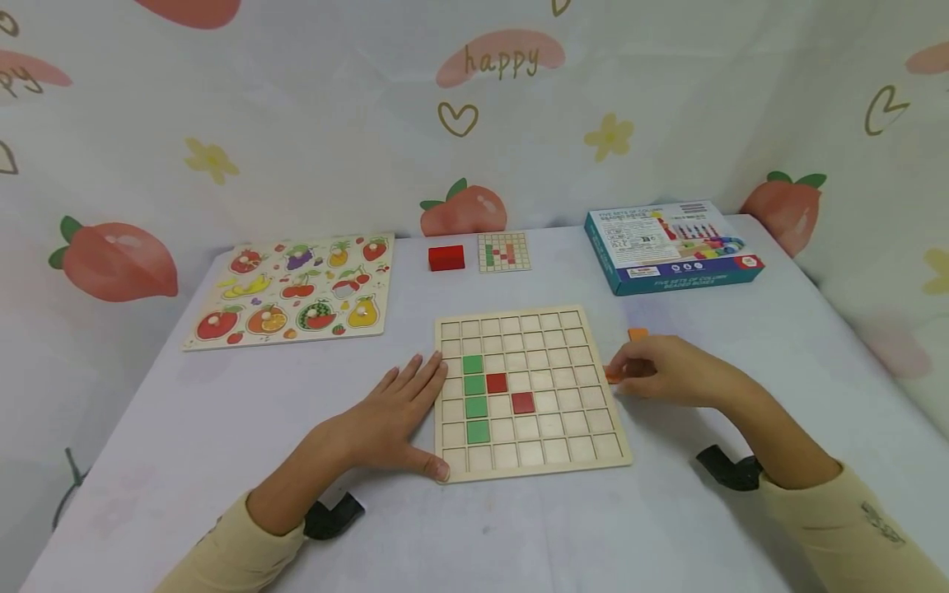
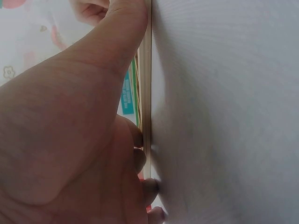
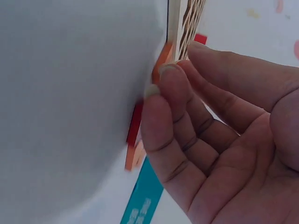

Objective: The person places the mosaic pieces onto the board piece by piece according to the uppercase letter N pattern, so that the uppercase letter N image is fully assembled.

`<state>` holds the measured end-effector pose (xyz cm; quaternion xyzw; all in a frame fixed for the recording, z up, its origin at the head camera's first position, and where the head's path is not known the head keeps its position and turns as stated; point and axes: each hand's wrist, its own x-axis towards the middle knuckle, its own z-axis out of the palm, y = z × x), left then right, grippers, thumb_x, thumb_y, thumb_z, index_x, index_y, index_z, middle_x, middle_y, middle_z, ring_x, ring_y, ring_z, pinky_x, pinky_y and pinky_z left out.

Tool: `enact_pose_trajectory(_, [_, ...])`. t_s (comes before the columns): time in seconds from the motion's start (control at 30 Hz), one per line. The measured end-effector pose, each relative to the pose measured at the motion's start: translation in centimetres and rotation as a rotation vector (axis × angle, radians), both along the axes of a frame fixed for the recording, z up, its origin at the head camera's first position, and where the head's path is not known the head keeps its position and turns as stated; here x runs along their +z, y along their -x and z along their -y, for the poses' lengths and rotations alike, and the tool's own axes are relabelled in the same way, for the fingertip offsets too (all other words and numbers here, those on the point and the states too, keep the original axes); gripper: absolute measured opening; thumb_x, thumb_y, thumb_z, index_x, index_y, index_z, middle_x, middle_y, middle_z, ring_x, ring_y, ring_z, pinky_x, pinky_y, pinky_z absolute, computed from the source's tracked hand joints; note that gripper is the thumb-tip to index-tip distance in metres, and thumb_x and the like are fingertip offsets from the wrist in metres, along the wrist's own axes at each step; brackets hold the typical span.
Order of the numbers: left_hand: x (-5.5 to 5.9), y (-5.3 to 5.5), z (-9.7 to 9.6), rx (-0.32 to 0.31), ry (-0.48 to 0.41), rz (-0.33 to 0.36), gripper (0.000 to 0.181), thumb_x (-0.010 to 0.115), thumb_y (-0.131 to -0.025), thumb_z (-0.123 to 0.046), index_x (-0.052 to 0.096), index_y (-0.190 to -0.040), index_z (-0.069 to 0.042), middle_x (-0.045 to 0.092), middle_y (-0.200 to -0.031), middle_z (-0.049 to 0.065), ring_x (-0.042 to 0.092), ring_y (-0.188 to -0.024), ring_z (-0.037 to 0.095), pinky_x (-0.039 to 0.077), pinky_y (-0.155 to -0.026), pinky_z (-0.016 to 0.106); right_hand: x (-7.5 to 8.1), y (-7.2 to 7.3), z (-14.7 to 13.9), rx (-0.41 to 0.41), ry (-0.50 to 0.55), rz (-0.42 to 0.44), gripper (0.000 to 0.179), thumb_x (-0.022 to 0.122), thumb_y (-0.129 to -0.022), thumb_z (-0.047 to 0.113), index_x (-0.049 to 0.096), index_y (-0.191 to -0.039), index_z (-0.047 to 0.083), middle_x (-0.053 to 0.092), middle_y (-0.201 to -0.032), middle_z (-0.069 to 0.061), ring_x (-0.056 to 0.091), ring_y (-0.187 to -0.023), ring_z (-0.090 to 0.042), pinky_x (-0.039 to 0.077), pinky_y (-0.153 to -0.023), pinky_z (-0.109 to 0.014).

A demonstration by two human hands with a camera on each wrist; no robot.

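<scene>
A wooden grid board (image 1: 534,453) lies flat, bearing a column of green tiles (image 1: 475,407) and two red tiles (image 1: 523,403). Along its left edge rests my left hand (image 1: 389,420), fingers straight, thumb on the near left corner. My right hand (image 1: 670,371) is at the board's right edge with bent fingers. Its fingertips are right at an orange tile (image 3: 161,63); I cannot tell whether they pinch it. Beside those fingers in the right wrist view are a red tile (image 3: 135,123) and a second orange tile (image 3: 132,156).
Behind the board stand a red block (image 1: 446,259) and a small pattern card (image 1: 504,252). A fruit knob puzzle (image 1: 285,288) lies at back left. A teal-sided box (image 1: 670,247) lies at back right, before a printed cloth backdrop (image 1: 534,148).
</scene>
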<state>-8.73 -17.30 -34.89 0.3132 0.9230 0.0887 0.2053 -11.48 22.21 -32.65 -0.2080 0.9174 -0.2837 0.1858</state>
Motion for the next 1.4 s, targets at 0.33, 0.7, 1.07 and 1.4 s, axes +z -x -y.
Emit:
enact_pose_trajectory(0.33, [0.0,0.1,0.0,0.000,-0.004,-0.003,0.132,0.065,-0.072,-0.082,0.006,-0.161,-0.005,-0.002,-0.168,0.010,-0.006,-0.152,0.033,0.005,-0.120,0.055,-0.2,0.4,-2.2,-0.080,-0.095,-0.014,0.024,0.078,-0.087,0.011,0.071,-0.109,0.008,0.060,-0.088,-0.001,0.054,-0.084,-0.023,0.052,-0.068,-0.033])
enact_pose_trajectory(0.7, [-0.1,0.1,0.0,0.003,0.008,-0.007,0.133,0.064,-0.071,-0.084,0.005,-0.161,-0.006,-0.003,-0.168,0.009,-0.007,-0.152,0.032,0.004,-0.120,0.054,-0.6,1.0,-3.3,-0.162,-0.117,0.014,0.031,0.080,-0.085,0.012,0.068,-0.113,0.005,0.058,-0.089,-0.006,0.053,-0.088,-0.027,0.052,-0.068,-0.034])
enact_pose_trajectory(1.07, [-0.1,0.0,0.0,0.006,0.005,-0.005,0.132,0.065,-0.071,-0.083,0.006,-0.161,-0.006,-0.001,-0.168,0.010,-0.006,-0.152,0.033,0.005,-0.120,0.054,-0.7,1.0,-3.2,-0.221,-0.090,0.017,0.028,0.083,-0.082,0.011,0.064,-0.102,0.005,0.060,-0.090,-0.006,0.055,-0.089,-0.026,0.054,-0.073,-0.036])
enact_pose_trajectory(1.4, [-0.1,-0.1,0.0,0.006,0.005,-0.006,0.132,0.066,-0.071,-0.082,0.007,-0.161,-0.005,-0.001,-0.168,0.010,-0.006,-0.152,0.033,0.005,-0.120,0.054,-0.3,0.8,-3.0,-0.206,0.019,-0.009,0.011,0.075,-0.090,0.010,0.071,-0.100,0.008,0.069,-0.092,0.000,0.059,-0.088,-0.022,0.053,-0.077,-0.032])
